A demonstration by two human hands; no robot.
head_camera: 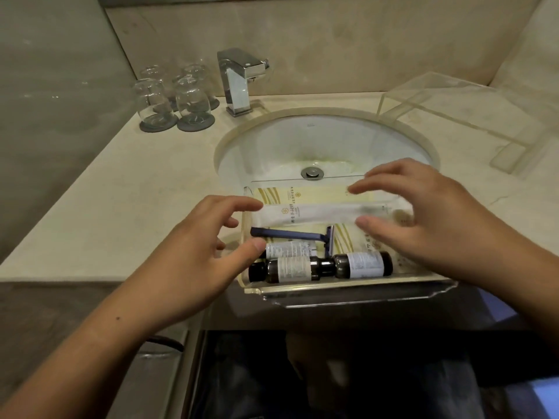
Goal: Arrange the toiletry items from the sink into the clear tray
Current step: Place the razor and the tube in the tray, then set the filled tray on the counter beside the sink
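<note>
Head view, looking down at a pale stone desk with a round white sink set into it. A clear tray sits at the near edge, partly over the basin. Inside it lie a yellow-striped packet at the back, a long white packet in front of it, a blue razor, a small bottle, and two dark brown bottles end to end along the front wall.

The left hand hovers at the tray's left end and the right hand over its right end. Both have their fingers spread apart and loosely bent, gripping nothing. Whether the fingertips touch the white packet is unclear.

A chrome tap, upturned glasses and a clear stand are further back.
</note>
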